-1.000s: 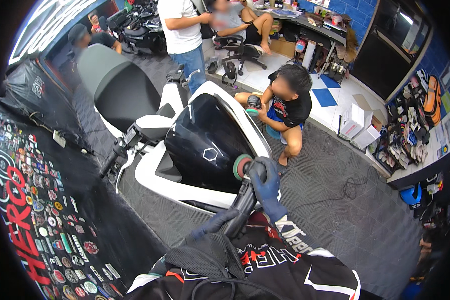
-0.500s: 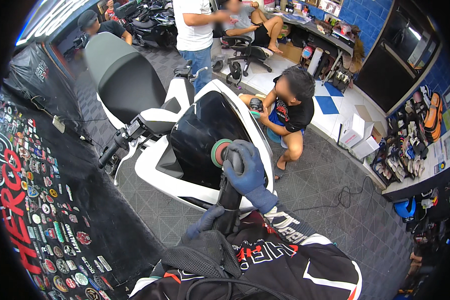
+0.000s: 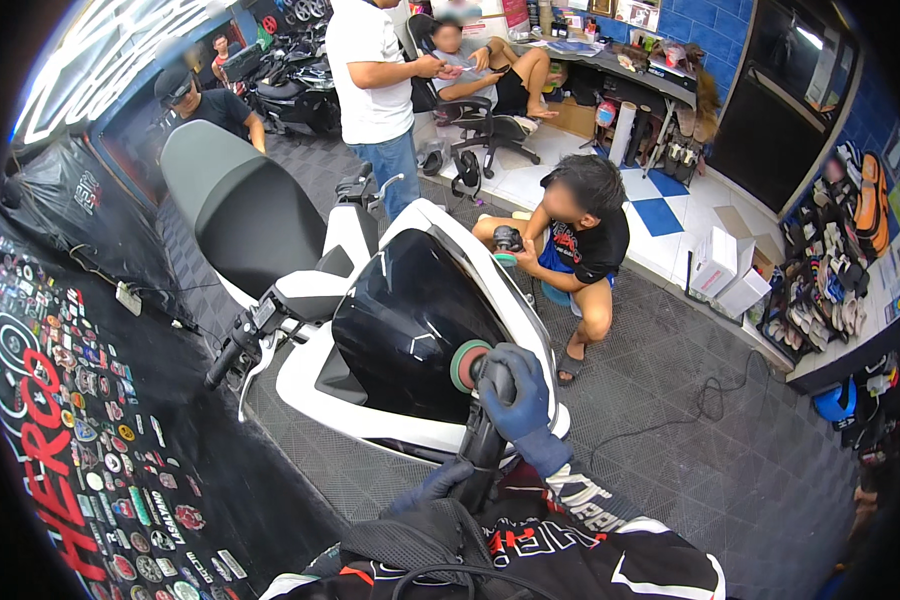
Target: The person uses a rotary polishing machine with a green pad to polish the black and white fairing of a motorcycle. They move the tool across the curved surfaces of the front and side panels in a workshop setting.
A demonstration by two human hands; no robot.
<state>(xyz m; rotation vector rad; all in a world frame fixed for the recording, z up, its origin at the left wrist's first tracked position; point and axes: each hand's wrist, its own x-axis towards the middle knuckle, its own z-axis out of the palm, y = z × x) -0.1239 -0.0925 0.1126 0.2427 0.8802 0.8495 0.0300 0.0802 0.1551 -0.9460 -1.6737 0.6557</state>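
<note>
Head view: a polishing machine held by two gloved hands against the dark front panel of a white scooter.

The right hand (image 3: 518, 395), in a blue glove, is closed over the head of the polisher (image 3: 485, 440), just behind its round pad (image 3: 467, 366). The pad is pressed on the glossy black panel (image 3: 410, 320), near that panel's lower right edge. The left hand (image 3: 432, 487), in a dark glove, is wrapped around the polisher's rear grip, close to the lower edge of the picture. The scooter (image 3: 320, 300) stands on a grey tiled floor (image 3: 670, 430). Beside the scooter's far edge a second person (image 3: 580, 250) is crouched, with a smaller polisher (image 3: 507, 243) held against the white bodywork.
</note>
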